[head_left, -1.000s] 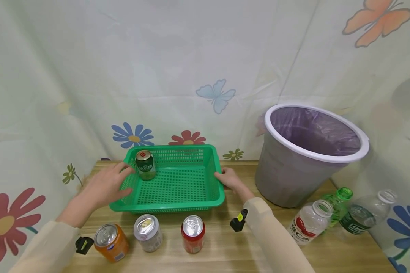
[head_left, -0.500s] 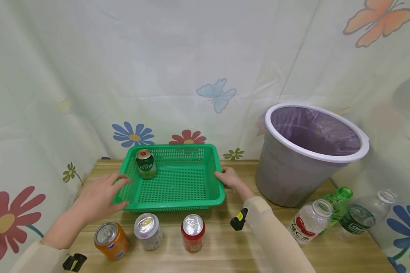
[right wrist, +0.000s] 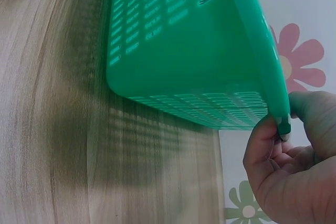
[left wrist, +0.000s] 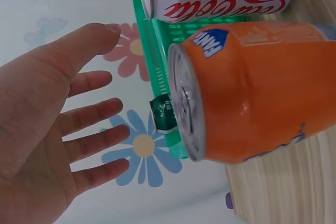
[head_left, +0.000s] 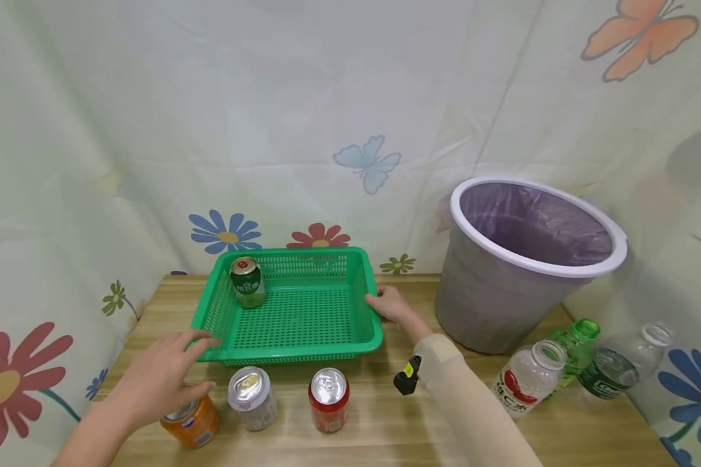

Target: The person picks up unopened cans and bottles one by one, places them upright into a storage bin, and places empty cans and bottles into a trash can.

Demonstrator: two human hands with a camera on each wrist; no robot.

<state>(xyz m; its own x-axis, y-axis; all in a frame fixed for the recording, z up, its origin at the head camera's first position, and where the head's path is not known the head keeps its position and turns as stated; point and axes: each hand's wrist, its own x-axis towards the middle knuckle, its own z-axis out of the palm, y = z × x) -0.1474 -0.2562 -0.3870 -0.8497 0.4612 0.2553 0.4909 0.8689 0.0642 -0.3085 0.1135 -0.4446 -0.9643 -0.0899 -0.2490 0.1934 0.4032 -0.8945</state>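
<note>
A green plastic basket [head_left: 295, 355] stands on the wooden table, with a green can [head_left: 248, 283] upright in its far left corner. My right hand [head_left: 393, 306] pinches the basket's right rim; in the right wrist view thumb and fingers [right wrist: 261, 145] close over that edge. Over the orange Fanta can [head_left: 194, 425] hovers my left hand [head_left: 158, 373], partly hiding its top. The left wrist view shows the left hand's fingers [left wrist: 100, 142] spread and holding nothing, apart from the Fanta can. To the right of it stand a silver-white Coca-Cola plus can [head_left: 253, 402] and a red can [head_left: 329, 402].
A grey bin [head_left: 485, 298] with a purple liner stands at the right. In front of it are a clear bottle with a red label print [head_left: 522, 383], a green bottle [head_left: 574, 344] and a clear bottle with a dark green label [head_left: 610, 370]. A flowered curtain [head_left: 280, 130] hangs behind.
My left hand has moved from the basket's left side down and toward me, to above the Fanta can. My right hand stays on the basket rim.
</note>
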